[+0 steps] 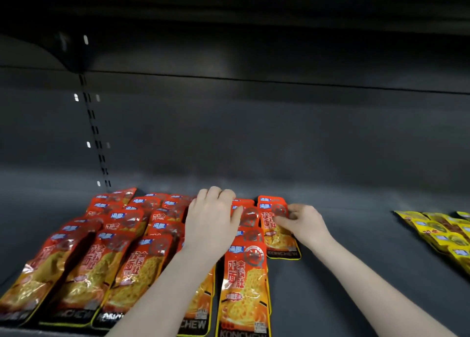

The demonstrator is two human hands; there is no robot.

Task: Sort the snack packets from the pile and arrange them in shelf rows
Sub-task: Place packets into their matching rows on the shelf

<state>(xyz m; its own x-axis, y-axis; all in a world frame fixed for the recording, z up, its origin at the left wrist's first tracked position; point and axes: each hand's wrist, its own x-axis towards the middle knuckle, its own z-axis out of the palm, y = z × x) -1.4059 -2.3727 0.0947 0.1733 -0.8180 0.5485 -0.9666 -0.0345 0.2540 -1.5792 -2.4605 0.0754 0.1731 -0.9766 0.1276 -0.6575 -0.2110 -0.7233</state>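
Several red-and-orange snack packets lie overlapped in rows on the dark shelf, running from the front edge to the back. My left hand rests fingers-curled on the packets of a middle row, its fingertips at the back. My right hand pinches the right edge of a red packet in the rightmost short row, thumb on its face. What lies under my left palm is hidden.
A row of yellow snack packets lies on the shelf at the far right. The grey back wall has a slotted upright at the left. Another shelf board hangs overhead.
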